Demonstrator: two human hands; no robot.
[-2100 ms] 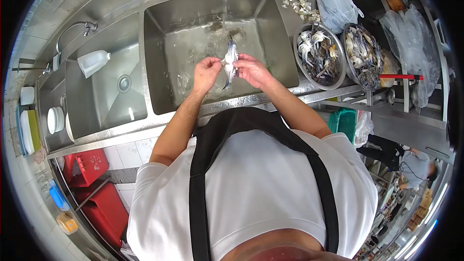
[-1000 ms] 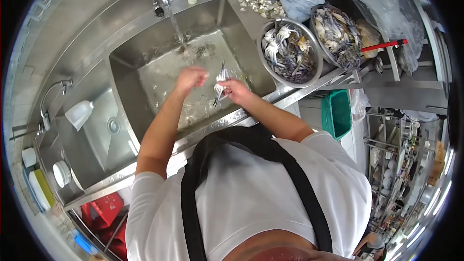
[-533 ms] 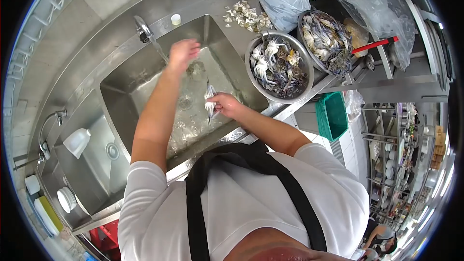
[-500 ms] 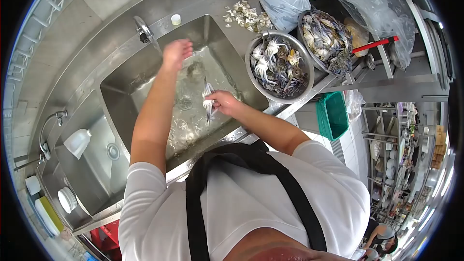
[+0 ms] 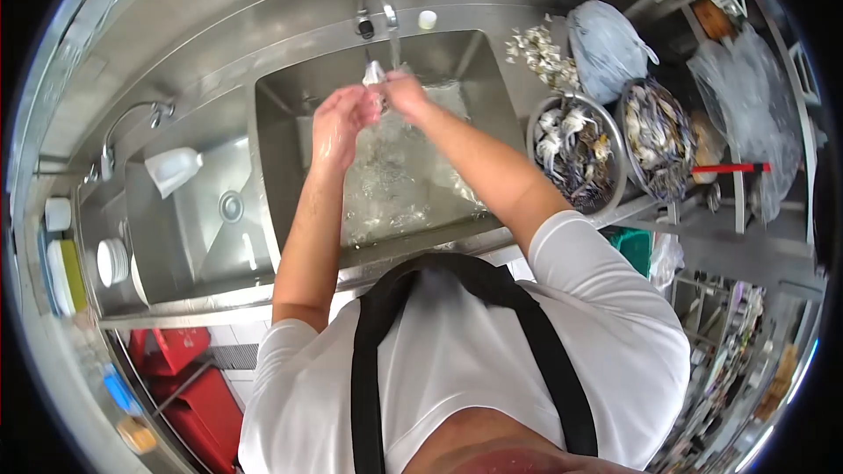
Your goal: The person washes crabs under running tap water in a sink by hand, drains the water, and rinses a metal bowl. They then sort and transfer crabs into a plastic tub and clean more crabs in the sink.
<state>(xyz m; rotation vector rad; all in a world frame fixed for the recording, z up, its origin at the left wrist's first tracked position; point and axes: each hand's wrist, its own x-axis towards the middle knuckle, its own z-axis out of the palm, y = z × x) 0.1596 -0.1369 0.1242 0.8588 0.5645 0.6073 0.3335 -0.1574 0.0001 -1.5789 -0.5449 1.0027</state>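
Under the running faucet (image 5: 378, 13), my right hand (image 5: 406, 95) grips a cleaned piece of crab (image 5: 374, 73) with a white body and dark leg tips. My left hand (image 5: 348, 116) is wet and close against the crab's lower side, its fingers loosely bent and partly apart. Whether the left fingers bear on the crab is hard to make out. Both hands are over the back of the large steel sink (image 5: 290, 211), above shallow, rippling water.
Right of the sink stand a steel colander (image 5: 533, 145) of crab pieces and a second heaped bowl of crabs (image 5: 659, 136). Pale scraps (image 5: 542, 57) lie beside a tied plastic bag (image 5: 608, 48). A white plastic jug (image 5: 173, 168) lies in the left basin.
My right hand has carried the crab piece from mid-sink back to the faucet stream. My left hand has come in beside it. The view has turned toward the left basin.
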